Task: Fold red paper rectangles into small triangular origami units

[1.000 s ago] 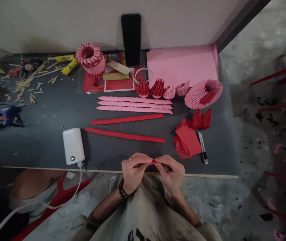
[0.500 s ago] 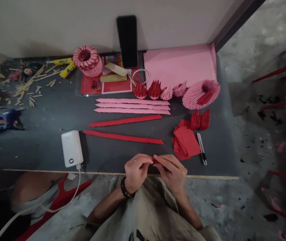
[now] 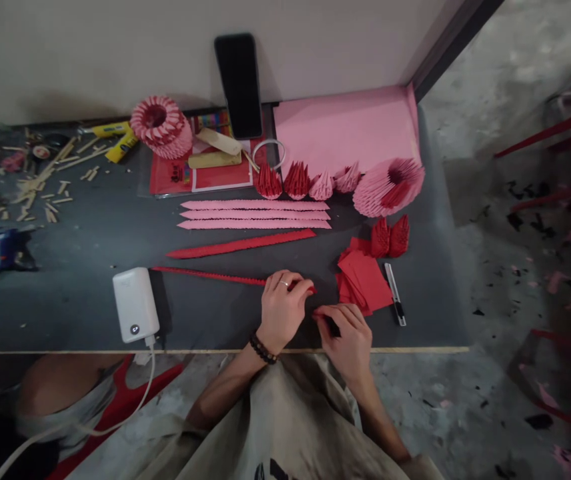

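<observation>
My left hand (image 3: 283,310), with a ring and a dark bead bracelet, is closed on the right end of the lower red folded-paper strip (image 3: 210,274). That strip is turned on its edge, its left end close to the power bank. Just to the right, my right hand (image 3: 348,337) pinches a small red folded paper piece (image 3: 317,314), mostly hidden by the fingers. Another red strip (image 3: 240,245) lies above, and several pink strips (image 3: 255,215) lie beyond it. Right of my hands are a pile of red paper rectangles (image 3: 365,277) and a utility knife (image 3: 395,293).
A white power bank (image 3: 136,305) with a cable stands at left. Along the back are a phone (image 3: 239,87), folded-paper models (image 3: 390,188), a pink sheet (image 3: 345,123) and glue tubes (image 3: 123,145). Wooden sticks (image 3: 40,180) litter the left. A person's leg (image 3: 60,383) shows below.
My hands have parted. The left moved up and took hold of the lower red strip's right end, tipping it on edge. The right keeps the small red piece. The view shifted slightly.
</observation>
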The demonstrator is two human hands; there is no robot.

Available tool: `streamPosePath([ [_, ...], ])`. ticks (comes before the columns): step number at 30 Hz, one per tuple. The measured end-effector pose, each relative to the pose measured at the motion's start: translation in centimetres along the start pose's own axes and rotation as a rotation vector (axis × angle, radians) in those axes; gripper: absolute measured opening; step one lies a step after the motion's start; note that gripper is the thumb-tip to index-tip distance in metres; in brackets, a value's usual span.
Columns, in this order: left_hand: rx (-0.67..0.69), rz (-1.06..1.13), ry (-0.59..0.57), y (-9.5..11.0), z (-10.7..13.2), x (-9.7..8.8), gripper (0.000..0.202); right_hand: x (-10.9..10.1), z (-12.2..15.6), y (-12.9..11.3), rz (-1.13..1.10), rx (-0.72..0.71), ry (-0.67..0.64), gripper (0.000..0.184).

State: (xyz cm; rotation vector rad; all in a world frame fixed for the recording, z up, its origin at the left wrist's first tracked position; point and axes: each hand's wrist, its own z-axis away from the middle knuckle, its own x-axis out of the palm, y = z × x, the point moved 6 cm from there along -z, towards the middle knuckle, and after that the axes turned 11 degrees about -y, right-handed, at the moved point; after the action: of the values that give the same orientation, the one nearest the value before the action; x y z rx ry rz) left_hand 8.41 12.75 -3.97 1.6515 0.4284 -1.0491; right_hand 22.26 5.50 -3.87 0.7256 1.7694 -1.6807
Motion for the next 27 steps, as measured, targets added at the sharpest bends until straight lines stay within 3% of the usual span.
streamPosePath([
  [5,0.097,0.118,-0.023,-0.6,1.9,-0.4,0.018,-0.3,0.7,0.6,0.011,0.038,0.112,0.011],
  [10,0.141,0.13,0.028,-0.8,1.7,-0.5,0.015,-0.1,0.3,1.2,-0.023,0.109,0.173,0.017],
  [27,0.19,0.116,0.039,-0.7,1.4,-0.3,0.015,0.6,-0.9,0.8,0.105,0.087,0.147,0.021],
])
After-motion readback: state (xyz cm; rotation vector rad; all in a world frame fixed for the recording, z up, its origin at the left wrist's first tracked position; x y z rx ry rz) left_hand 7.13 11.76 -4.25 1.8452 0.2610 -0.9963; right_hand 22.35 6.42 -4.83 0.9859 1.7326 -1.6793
